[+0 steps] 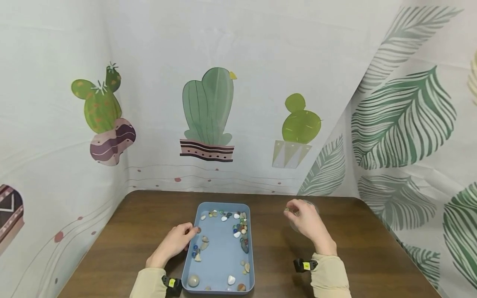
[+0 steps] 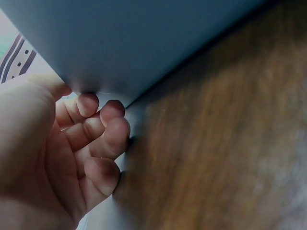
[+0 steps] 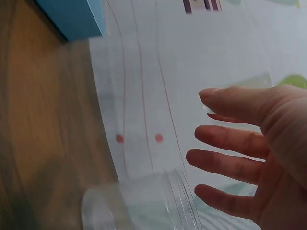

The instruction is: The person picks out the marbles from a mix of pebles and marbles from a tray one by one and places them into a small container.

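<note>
I have the left hand (image 1: 175, 244) gripping the blue tray (image 1: 218, 244), bottom middle of the frame, maybe to keep its stones (image 1: 231, 280) still. Further right, near the clear jar (image 3: 139, 203), my right hand (image 1: 308, 221) pinches a shiny bit (image 3: 208, 110), likely because it's tiny.

The head camera looks forward and down from above the near end of the blue tray (image 1: 220, 252), farthest off, taking in all of it, the bench (image 1: 275, 265) and the curtain (image 1: 257, 49) behind. The left wrist's sits low, very close outside the tray's left wall; it shares that wall and the left hand (image 1: 175, 244) with the head view. The right wrist's, right of the tray, faces the curtain, turned sideways; both it and the head view show the right hand (image 1: 309, 223) and a tray corner.
</note>
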